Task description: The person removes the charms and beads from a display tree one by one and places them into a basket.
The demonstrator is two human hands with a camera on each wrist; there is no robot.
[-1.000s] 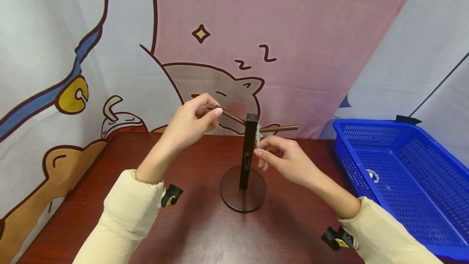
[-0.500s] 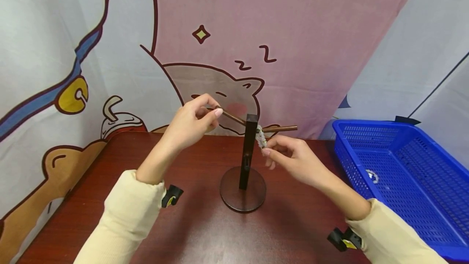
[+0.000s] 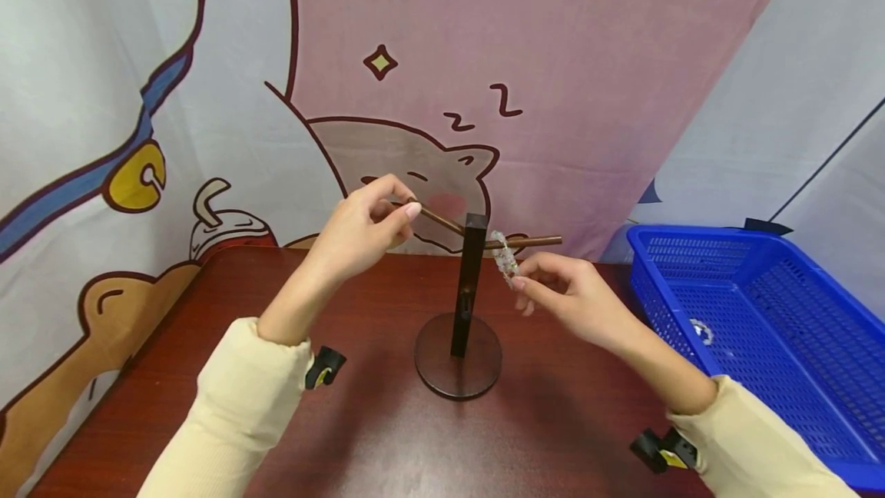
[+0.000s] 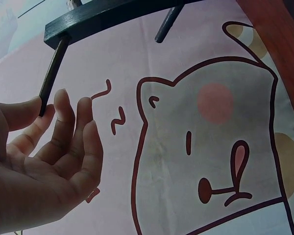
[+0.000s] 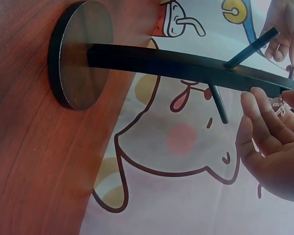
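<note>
A dark wooden display stand (image 3: 470, 283) with a round base (image 3: 459, 379) stands upright on the table, slim pegs sticking out from its post. My left hand (image 3: 369, 229) pinches the tip of the upper left peg (image 4: 53, 78) between thumb and index finger, the other fingers loosely bent. My right hand (image 3: 570, 294) holds the lower end of a clear beaded bracelet (image 3: 506, 261) by thumb and fingers. The bracelet's upper end is at the right peg (image 3: 538, 241), a little out from the post. In the right wrist view, a small metal charm (image 5: 280, 106) shows at the fingertips.
A blue plastic basket (image 3: 643, 283) stands on the right, with another beaded bracelet (image 3: 702, 331) inside near its left wall. Shorter lower pegs (image 5: 218, 104) also jut from the post. Behind the reddish-brown table (image 3: 373, 436) hangs a cartoon-printed cloth (image 3: 588, 83).
My right hand has drawn the bracelet rightward along the peg, away from the post, and it now slants more. My left hand has kept its pinch on the left peg.
</note>
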